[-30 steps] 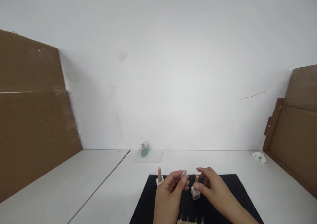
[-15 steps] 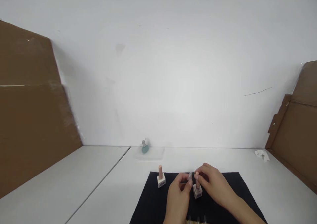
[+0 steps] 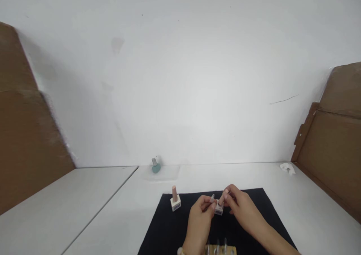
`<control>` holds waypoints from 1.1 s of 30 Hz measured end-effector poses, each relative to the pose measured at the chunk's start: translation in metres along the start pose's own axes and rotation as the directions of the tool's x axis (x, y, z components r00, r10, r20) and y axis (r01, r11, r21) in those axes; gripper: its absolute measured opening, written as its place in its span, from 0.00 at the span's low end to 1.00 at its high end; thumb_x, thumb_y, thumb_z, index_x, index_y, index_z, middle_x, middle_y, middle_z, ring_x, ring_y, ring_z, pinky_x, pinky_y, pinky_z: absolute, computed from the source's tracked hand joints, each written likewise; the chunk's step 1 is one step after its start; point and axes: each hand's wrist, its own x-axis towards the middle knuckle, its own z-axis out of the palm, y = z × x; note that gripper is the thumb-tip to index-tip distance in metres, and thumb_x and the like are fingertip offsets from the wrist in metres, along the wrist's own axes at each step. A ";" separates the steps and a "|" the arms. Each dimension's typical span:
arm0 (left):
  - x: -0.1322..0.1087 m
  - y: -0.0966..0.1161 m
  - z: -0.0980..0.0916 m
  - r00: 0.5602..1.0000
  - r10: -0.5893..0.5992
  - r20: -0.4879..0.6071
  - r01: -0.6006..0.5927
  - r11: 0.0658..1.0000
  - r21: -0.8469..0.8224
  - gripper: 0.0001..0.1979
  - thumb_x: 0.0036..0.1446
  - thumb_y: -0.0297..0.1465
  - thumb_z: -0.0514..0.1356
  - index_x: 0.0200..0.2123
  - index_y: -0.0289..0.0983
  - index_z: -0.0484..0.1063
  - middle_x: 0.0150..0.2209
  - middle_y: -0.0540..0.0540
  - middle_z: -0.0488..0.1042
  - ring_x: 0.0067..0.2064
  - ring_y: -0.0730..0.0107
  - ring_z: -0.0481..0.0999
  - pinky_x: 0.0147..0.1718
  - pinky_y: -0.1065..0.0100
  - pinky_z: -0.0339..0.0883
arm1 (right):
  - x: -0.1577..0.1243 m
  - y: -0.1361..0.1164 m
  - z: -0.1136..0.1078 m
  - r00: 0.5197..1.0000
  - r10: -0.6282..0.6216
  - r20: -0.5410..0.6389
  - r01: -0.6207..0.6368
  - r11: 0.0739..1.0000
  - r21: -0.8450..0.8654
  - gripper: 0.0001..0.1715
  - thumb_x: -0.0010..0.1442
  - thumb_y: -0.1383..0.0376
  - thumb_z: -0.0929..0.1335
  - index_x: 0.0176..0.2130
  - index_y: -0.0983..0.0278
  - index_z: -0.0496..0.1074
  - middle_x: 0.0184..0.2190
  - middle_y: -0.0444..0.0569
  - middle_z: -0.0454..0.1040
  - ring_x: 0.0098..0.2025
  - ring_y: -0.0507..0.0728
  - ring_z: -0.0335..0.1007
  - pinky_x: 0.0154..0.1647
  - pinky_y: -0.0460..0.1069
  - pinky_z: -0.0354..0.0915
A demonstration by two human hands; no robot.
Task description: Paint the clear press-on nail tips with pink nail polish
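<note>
My left hand pinches a small clear false nail tip between thumb and finger. Close beside it is a nail polish bottle with a whitish body, over the black mat. My right hand has its thumb and finger on the bottle's pink cap, which leans to the right. Whether the cap is loose from the neck I cannot tell. A second nail polish bottle, white with a pink cap, stands upright on the mat, left of my hands.
The black mat lies on a white table. Near its front edge a yellowish holder bears several clear tips. Farther back are a teal nail polish bottle, a clear flat tray and a crumpled white tissue. Cardboard stands at both sides.
The view has shifted, so most things sit farther left. The cap under my right hand has gone from nearly upright to leaning right, and its bottle is closer to my left fingers. More of the holder shows.
</note>
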 end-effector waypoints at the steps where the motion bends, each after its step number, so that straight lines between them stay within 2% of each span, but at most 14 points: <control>1: 0.000 0.000 0.000 1.000 -0.005 -0.001 0.005 1.000 -0.005 0.12 0.36 0.40 0.67 0.22 0.40 0.72 0.22 0.50 0.77 0.30 0.62 0.77 0.33 0.65 0.68 | 0.001 0.001 0.000 1.000 -0.001 -0.004 0.001 1.000 -0.009 0.18 0.72 0.52 0.58 0.37 0.58 0.67 0.37 0.50 0.83 0.39 0.59 0.81 0.35 0.48 0.69; 9: -0.006 -0.001 -0.002 0.998 -0.063 -0.021 0.063 0.998 -0.025 0.12 0.32 0.38 0.68 0.21 0.40 0.72 0.23 0.47 0.81 0.30 0.61 0.78 0.32 0.64 0.69 | 0.002 0.000 0.001 0.998 -0.064 0.017 0.065 0.994 -0.091 0.10 0.70 0.59 0.61 0.38 0.58 0.67 0.34 0.48 0.83 0.37 0.59 0.80 0.39 0.49 0.66; 13: -0.006 0.005 -0.004 1.000 -0.023 -0.016 0.023 1.000 -0.008 0.10 0.32 0.37 0.68 0.20 0.40 0.74 0.23 0.46 0.81 0.31 0.59 0.78 0.35 0.63 0.68 | -0.002 0.000 0.002 0.997 -0.072 -0.025 0.069 0.990 -0.122 0.10 0.70 0.59 0.61 0.38 0.58 0.69 0.35 0.49 0.82 0.36 0.60 0.78 0.39 0.50 0.66; 18: -0.006 0.012 -0.017 1.000 0.029 0.012 -0.029 0.999 0.022 0.07 0.35 0.36 0.68 0.20 0.41 0.76 0.26 0.46 0.83 0.37 0.55 0.80 0.40 0.63 0.68 | -0.005 -0.003 0.001 0.989 -0.121 -0.079 0.112 0.988 -0.109 0.15 0.72 0.58 0.59 0.39 0.58 0.71 0.38 0.48 0.82 0.40 0.59 0.78 0.44 0.50 0.66; 22: -0.013 0.000 -0.035 1.000 -0.003 -0.004 0.003 0.999 0.054 0.08 0.33 0.35 0.70 0.19 0.40 0.77 0.26 0.45 0.84 0.38 0.53 0.81 0.40 0.63 0.69 | -0.006 -0.002 0.004 0.989 -0.123 -0.085 0.113 0.988 -0.109 0.13 0.70 0.58 0.61 0.42 0.60 0.72 0.37 0.50 0.82 0.38 0.60 0.78 0.42 0.51 0.67; 27: -0.029 -0.021 -0.056 0.998 -0.044 -0.054 0.047 0.998 0.051 0.11 0.34 0.38 0.72 0.22 0.39 0.78 0.26 0.47 0.82 0.33 0.58 0.81 0.37 0.64 0.71 | -0.008 0.002 0.009 0.989 -0.110 -0.097 0.102 0.991 -0.083 0.15 0.71 0.56 0.60 0.40 0.59 0.71 0.36 0.51 0.81 0.38 0.60 0.77 0.42 0.52 0.67; 33: -0.032 -0.026 -0.062 0.996 -0.052 -0.078 0.056 0.997 0.051 0.12 0.34 0.38 0.74 0.22 0.39 0.79 0.25 0.50 0.79 0.29 0.63 0.80 0.29 0.68 0.70 | -0.007 0.001 0.008 0.990 -0.106 -0.089 0.102 0.993 -0.052 0.17 0.71 0.54 0.60 0.38 0.59 0.70 0.33 0.48 0.79 0.36 0.59 0.76 0.41 0.51 0.67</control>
